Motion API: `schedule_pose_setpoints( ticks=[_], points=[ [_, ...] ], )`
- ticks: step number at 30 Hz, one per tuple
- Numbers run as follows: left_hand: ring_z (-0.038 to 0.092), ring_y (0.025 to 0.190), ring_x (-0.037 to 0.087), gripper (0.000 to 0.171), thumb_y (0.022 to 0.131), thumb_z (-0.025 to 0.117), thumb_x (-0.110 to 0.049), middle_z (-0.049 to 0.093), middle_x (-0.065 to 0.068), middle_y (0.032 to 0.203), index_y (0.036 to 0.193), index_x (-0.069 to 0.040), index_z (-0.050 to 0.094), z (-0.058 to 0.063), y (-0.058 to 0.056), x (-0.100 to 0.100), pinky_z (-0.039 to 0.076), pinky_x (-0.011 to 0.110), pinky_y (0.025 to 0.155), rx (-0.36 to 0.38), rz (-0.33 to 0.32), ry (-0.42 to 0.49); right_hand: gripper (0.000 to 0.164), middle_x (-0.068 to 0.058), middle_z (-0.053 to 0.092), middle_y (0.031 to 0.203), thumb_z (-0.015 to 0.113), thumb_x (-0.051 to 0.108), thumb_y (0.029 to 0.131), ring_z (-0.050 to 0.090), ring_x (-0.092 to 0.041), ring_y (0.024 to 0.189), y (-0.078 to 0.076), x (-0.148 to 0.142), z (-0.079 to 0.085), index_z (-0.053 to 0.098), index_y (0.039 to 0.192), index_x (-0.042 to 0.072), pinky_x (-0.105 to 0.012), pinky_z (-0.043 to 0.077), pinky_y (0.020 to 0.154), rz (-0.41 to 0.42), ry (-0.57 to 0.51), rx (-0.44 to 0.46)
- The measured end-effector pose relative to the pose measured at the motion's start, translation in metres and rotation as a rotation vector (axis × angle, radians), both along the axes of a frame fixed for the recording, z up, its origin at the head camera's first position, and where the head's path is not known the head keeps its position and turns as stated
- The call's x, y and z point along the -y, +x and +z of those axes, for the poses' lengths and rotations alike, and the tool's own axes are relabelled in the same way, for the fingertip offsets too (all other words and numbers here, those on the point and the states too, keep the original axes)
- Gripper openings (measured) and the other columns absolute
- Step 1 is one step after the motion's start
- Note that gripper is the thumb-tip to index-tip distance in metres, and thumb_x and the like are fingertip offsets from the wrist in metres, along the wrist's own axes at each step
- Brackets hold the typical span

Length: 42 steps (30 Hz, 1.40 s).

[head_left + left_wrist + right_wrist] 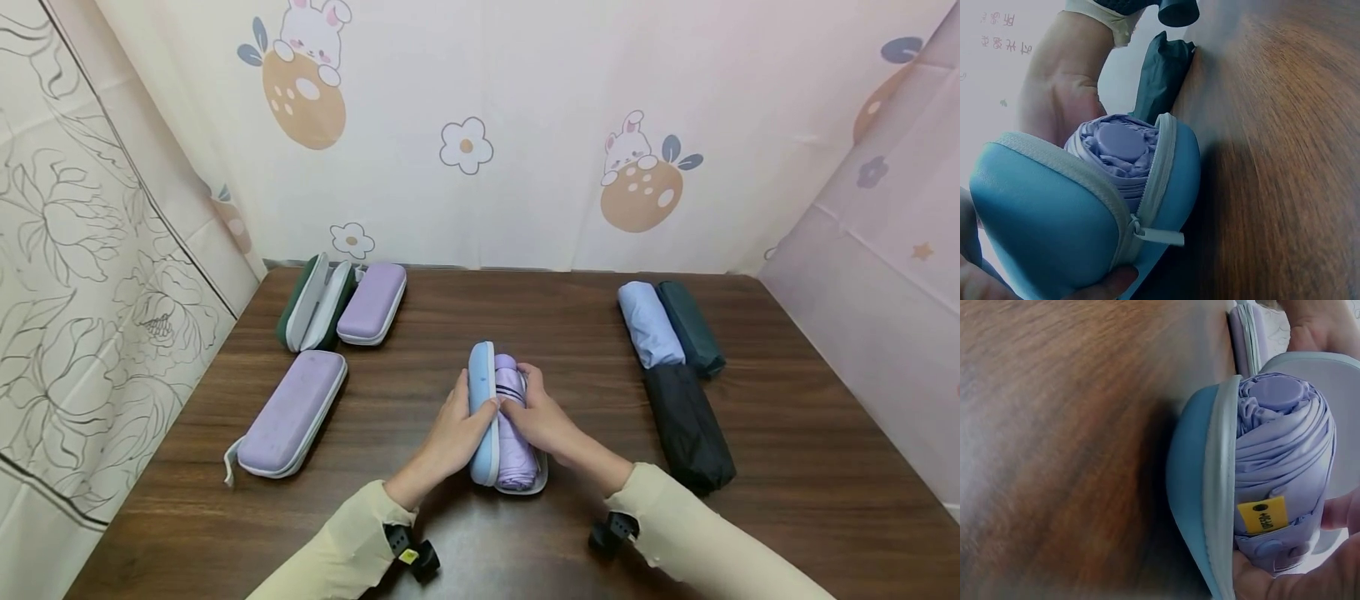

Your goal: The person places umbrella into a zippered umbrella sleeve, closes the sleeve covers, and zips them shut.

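Observation:
A blue zippered hard case [483, 454] stands unzipped at the middle of the table, with a folded lilac umbrella [517, 454] lying inside. My left hand [452, 429] grips the raised lid, thumb over its rim. With my right hand [546, 419] I hold the umbrella between thumb and fingers, close to the case's right rim. In the left wrist view, the umbrella's round end [1121, 142] sits between the two shells, and a pale zipper pull [1163, 237] hangs at the hinge end. A yellow tag [1263, 515] shows on the umbrella in the right wrist view.
Two lilac zip cases [292, 412] and an opened green case [318, 304] are on the left. On the right lie a light blue folded umbrella [651, 325], a dark green one [690, 329] and a black one [688, 425]. A patterned curtain [540, 167] borders the table's back.

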State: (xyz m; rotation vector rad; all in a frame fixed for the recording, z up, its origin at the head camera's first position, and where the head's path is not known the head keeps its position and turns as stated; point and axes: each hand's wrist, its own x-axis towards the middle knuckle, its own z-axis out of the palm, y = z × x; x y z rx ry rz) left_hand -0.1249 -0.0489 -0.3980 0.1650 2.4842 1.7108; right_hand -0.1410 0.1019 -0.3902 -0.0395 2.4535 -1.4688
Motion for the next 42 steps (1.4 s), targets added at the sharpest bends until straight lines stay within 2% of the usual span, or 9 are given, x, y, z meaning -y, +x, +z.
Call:
schedule_pose_setpoints(
  ticks=[11,15,19,24,31,34,35,37,42],
  points=[
    [0.028,0.133,0.037,0.076,0.094,0.050,-0.028,0.023,0.030,0.149,0.148,0.009,0.012,0.004,0.002,-0.003,0.023,0.050,0.109,-0.020,-0.027,0.020,0.061,-0.034,0.046,0.127,0.050,0.013,0.094,0.053,-0.039,0.107,0.000,0.002,-0.003,0.017,0.144,0.000,-0.050,0.045,0.087,0.008,0.022,-0.047],
    [0.029,0.133,0.038,0.075,0.094,0.051,-0.027,0.024,0.030,0.148,0.147,0.010,0.013,0.004,0.002,-0.003,0.024,0.051,0.108,-0.027,-0.024,0.020,0.060,-0.037,0.044,0.128,0.050,0.011,0.095,0.050,-0.041,0.113,-0.002,0.004,-0.003,0.018,0.144,-0.004,-0.053,0.042,0.092,0.028,0.060,-0.080],
    [0.029,0.133,0.038,0.075,0.093,0.051,-0.027,0.024,0.031,0.148,0.147,0.010,0.014,0.003,0.002,-0.003,0.023,0.050,0.109,-0.036,-0.015,0.015,0.060,-0.039,0.036,0.134,0.048,0.010,0.096,0.042,-0.045,0.123,-0.004,0.005,-0.002,0.015,0.143,-0.008,-0.055,0.035,0.099,0.075,0.079,-0.083],
    [0.032,0.132,0.038,0.074,0.093,0.051,-0.027,0.027,0.030,0.147,0.147,0.010,0.016,0.002,0.002,-0.003,0.025,0.051,0.108,-0.042,-0.010,0.011,0.064,-0.038,0.024,0.141,0.047,0.010,0.097,0.029,-0.045,0.131,-0.008,0.002,0.004,0.009,0.145,-0.010,-0.056,0.029,0.103,0.137,0.049,0.006],
    [0.034,0.130,0.037,0.075,0.092,0.051,-0.028,0.028,0.029,0.147,0.148,0.008,0.015,0.003,0.001,-0.003,0.027,0.050,0.107,-0.028,-0.004,0.002,0.062,-0.034,0.021,0.144,0.037,0.002,0.097,0.030,-0.041,0.126,-0.011,-0.006,0.018,0.003,0.148,-0.004,-0.057,0.037,0.096,0.220,-0.001,0.190],
    [0.034,0.130,0.037,0.075,0.093,0.050,-0.029,0.028,0.029,0.147,0.148,0.008,0.015,0.003,0.001,-0.002,0.027,0.050,0.107,-0.024,-0.008,-0.006,0.059,-0.031,0.019,0.146,0.033,0.000,0.096,0.029,-0.039,0.127,-0.011,-0.012,0.025,0.007,0.149,-0.003,-0.057,0.038,0.094,0.263,-0.005,0.240],
    [0.033,0.131,0.037,0.075,0.093,0.050,-0.029,0.027,0.029,0.147,0.148,0.008,0.015,0.003,0.001,-0.002,0.027,0.050,0.107,-0.022,-0.007,-0.009,0.058,-0.031,0.020,0.147,0.032,-0.001,0.096,0.030,-0.039,0.128,-0.012,-0.014,0.027,0.009,0.149,-0.003,-0.056,0.039,0.094,0.276,0.008,0.247],
    [0.032,0.132,0.037,0.075,0.093,0.049,-0.029,0.027,0.028,0.148,0.148,0.008,0.015,0.003,0.001,-0.002,0.026,0.050,0.107,-0.015,-0.007,-0.015,0.056,-0.030,0.030,0.142,0.033,-0.001,0.096,0.038,-0.036,0.123,-0.013,-0.018,0.031,0.015,0.149,-0.003,-0.052,0.043,0.092,0.297,0.045,0.252],
    [0.033,0.131,0.037,0.074,0.093,0.050,-0.029,0.029,0.028,0.147,0.148,0.007,0.017,0.003,0.002,-0.003,0.027,0.050,0.107,-0.014,0.000,-0.026,0.048,-0.026,0.049,0.123,0.037,-0.001,0.097,0.055,-0.032,0.100,-0.018,-0.032,0.038,0.029,0.144,-0.005,-0.044,0.052,0.080,0.301,0.067,0.214]
  ],
)
